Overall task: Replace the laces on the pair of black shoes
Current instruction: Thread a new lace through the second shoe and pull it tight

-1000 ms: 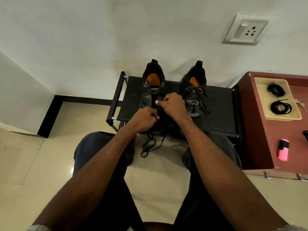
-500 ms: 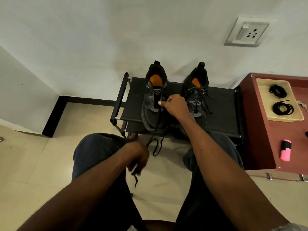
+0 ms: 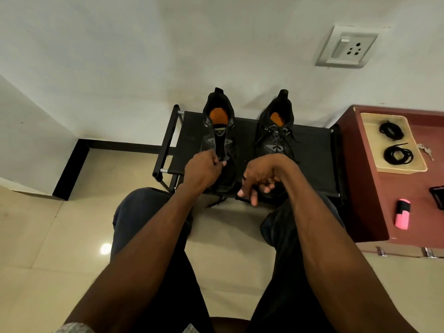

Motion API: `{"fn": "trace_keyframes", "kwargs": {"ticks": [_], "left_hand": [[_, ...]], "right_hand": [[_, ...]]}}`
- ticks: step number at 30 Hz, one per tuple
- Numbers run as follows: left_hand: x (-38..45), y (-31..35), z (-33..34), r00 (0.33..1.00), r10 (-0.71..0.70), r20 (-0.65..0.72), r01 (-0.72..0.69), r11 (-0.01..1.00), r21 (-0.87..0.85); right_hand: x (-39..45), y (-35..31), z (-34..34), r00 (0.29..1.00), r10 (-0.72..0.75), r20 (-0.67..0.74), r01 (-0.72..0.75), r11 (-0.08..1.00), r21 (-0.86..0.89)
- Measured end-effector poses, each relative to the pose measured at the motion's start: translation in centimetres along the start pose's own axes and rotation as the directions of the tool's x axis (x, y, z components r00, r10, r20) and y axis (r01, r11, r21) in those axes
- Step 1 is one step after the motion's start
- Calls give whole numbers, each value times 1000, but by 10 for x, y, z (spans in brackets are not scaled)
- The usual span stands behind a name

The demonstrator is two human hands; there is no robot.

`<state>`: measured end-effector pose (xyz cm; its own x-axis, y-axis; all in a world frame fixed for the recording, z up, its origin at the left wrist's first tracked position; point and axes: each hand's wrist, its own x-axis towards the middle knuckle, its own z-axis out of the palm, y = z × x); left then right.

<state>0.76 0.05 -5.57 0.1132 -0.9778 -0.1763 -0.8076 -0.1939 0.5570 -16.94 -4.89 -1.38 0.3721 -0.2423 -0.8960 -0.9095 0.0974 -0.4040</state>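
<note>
Two black shoes with orange insoles stand on a low black rack [image 3: 312,150] against the wall. The left shoe [image 3: 217,126] has its upper eyelets empty. The right shoe [image 3: 276,135] is laced. My left hand [image 3: 201,169] pinches the old black lace at the left shoe's lower eyelets. My right hand [image 3: 259,176] is at the rack's front edge between the shoes, fingers curled round a stretch of that lace. The lace's loose end [image 3: 216,203] hangs below the rack. Two coiled black laces [image 3: 397,155] lie in a beige tray [image 3: 418,164].
The tray sits on a reddish-brown cabinet [image 3: 365,200] to the right, with keys [image 3: 426,150], a pink highlighter [image 3: 402,213] and a dark object [image 3: 438,197] at the frame edge. A wall socket [image 3: 346,46] is above. My knees are below the rack, over a tiled floor.
My left hand came back up from my lap to the left shoe's lower eyelets. My right hand drew away from the shoe's tongue toward me, to the rack's front edge.
</note>
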Motion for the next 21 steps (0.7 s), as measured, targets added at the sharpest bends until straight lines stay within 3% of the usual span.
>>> {"fn": "trace_keyframes", "kwargs": {"ticks": [6,9,12,15,17,19,21], "left_hand": [[1,0,-3,998,-25,53,27,998,-55],[2,-4,-9,995,-35,93,49,987,-152],[3,-5,-16,992,-48,117,80,954,-289],[2,-3,-17,984,-79,161,140,898,-416],[1,-3,-18,977,-96,189,173,874,-454],[1,-2,-18,974,-94,204,178,879,-443],[0,-2,-17,971,-95,217,181,890,-419]], "right_hand": [[-28,-1,-7,990,-116,81,105,986,128],[-39,-2,-7,983,-161,83,148,979,138],[-51,-2,-9,950,-301,84,272,927,258],[-43,-4,-6,973,-226,55,211,957,197],[-30,-6,-2,998,-58,-23,59,998,20],[-16,-5,0,976,51,-210,-55,998,-17],[-2,-4,1,852,39,-522,20,994,107]]}}
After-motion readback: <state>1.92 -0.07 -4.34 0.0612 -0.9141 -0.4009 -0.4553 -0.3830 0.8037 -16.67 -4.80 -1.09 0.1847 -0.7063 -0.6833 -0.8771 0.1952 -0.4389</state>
